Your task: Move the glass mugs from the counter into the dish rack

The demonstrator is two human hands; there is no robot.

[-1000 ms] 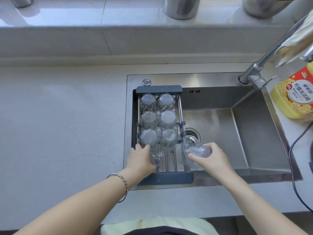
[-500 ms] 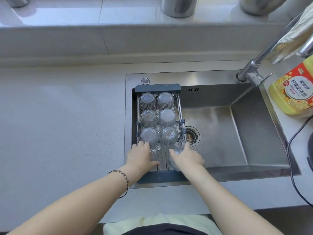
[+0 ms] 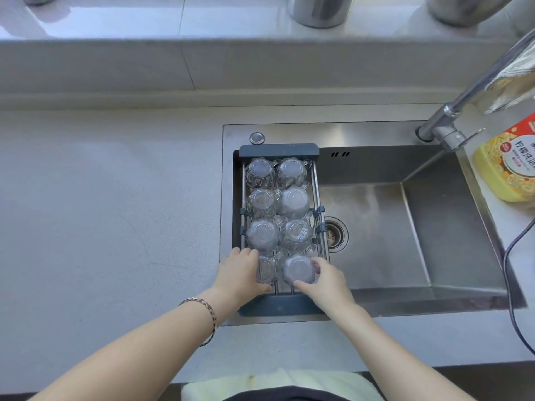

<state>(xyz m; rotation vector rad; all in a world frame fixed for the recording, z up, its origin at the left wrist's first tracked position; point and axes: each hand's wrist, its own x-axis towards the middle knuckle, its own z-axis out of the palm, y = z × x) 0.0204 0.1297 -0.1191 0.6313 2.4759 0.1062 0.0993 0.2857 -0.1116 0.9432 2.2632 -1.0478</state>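
Note:
A grey dish rack [image 3: 279,150] spans the left end of the steel sink [image 3: 434,215]. Several clear glass mugs [image 3: 293,201] stand upside down in it, in two columns. My left hand [image 3: 241,274] holds the near-left glass mug [image 3: 265,270] in the rack's front row. My right hand [image 3: 325,277] grips the near-right glass mug [image 3: 298,269], upside down on the rack bars beside it. The two front mugs stand close together, just behind the rack's near end.
A faucet [image 3: 451,111] angles in over the sink's right rear corner, with a cloth draped on it. A yellow dish soap bottle [image 3: 509,166] and a black cable [image 3: 512,250] are on the right counter. Grey counter [image 3: 101,212] spreads to the left. Metal pots stand on the back ledge.
My right hand brought its mug from over the sink basin leftward into the rack and turned it upside down in the front row. My left hand stayed on the near-left mug.

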